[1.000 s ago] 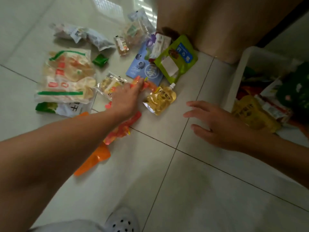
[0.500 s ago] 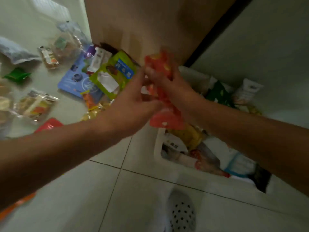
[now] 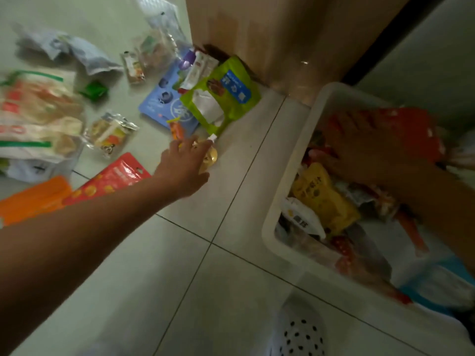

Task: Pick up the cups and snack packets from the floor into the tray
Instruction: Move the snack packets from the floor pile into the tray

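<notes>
Just one view, worn on the person's head. Looks forward and steeply down at the tiled floor [image 3: 226, 291]. Sits close, within arm's reach of everything shown. Leans a bit to one side, with the tile lines slanting across the picture. Takes in a wide sweep: scattered snack packets [image 3: 221, 96] at the upper left, the white tray [image 3: 290, 191] at the right, a wooden cabinet side [image 3: 270, 34] at the top, a spotted shoe [image 3: 300, 332] at the very bottom. Blurry toward the right edge.
</notes>
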